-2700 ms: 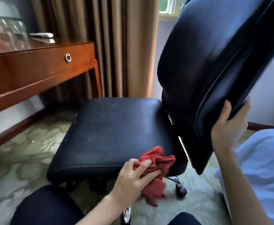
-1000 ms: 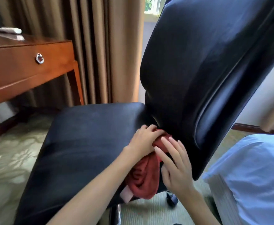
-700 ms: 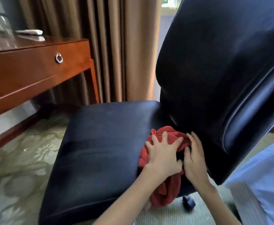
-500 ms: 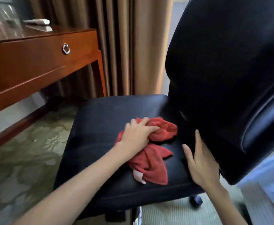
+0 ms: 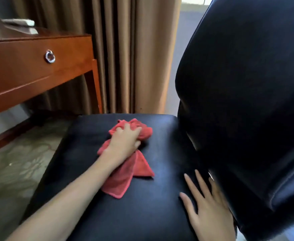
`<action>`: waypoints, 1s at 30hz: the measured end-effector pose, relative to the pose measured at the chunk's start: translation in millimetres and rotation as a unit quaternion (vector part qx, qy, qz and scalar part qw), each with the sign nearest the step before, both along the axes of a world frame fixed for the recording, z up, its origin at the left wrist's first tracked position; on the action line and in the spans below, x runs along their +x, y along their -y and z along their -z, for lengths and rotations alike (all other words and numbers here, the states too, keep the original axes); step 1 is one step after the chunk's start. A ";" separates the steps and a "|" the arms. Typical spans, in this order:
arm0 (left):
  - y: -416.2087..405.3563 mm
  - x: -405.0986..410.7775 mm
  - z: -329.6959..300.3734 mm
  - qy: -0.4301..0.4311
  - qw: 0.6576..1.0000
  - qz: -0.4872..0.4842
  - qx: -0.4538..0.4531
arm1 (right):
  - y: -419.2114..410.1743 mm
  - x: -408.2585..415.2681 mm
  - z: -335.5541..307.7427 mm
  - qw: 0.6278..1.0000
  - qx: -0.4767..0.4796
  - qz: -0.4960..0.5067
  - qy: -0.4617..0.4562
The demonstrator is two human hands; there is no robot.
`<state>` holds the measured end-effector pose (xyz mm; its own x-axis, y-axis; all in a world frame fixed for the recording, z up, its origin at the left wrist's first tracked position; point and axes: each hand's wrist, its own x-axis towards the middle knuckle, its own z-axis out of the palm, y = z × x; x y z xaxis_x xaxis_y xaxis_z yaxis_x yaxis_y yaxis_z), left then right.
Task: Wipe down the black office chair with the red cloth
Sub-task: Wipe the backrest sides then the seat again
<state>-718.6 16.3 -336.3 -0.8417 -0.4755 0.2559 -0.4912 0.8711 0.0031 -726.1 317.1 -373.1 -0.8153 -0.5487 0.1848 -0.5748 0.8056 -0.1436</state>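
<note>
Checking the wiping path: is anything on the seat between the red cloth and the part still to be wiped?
Nothing loose lies there. The left hand grips the red cloth on the seat. Only the right hand rests flat at the seat's right side beside the backrest, covering that patch.

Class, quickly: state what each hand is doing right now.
Left hand: fingers curled on the red cloth, pressing it to the seat.
Right hand: open, flat on the seat.

red cloth (image 5: 125, 174), black chair (image 5: 142, 214), brown curtains (image 5: 125, 58).
</note>
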 end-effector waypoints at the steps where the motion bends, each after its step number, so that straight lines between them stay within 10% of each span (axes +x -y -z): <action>1: -34.7 -33.5 3.0 0.002 0.999 0.040 -0.034 | -0.3 0.7 0.0 1.000 0.007 -0.004 -0.005; 9: -82.2 -130.6 6.7 0.028 0.976 0.201 -0.077 | -1.5 -2.1 8.0 1.000 0.006 -0.020 0.011; 20: 181.8 -8.3 -2.3 -0.023 0.972 -0.232 -0.006 | -2.0 -10.7 6.1 0.998 0.002 -0.046 -0.046; 30: -69.5 -129.4 -0.3 0.046 0.991 0.123 0.001 | -1.6 -4.2 8.8 0.999 0.035 -0.020 -0.036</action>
<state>-848.0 85.8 -336.1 -0.9521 -0.2528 0.1720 -0.2614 0.9648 -0.0290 -730.3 318.7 -381.9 -0.7784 -0.5944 0.2020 -0.6136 0.7883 -0.0450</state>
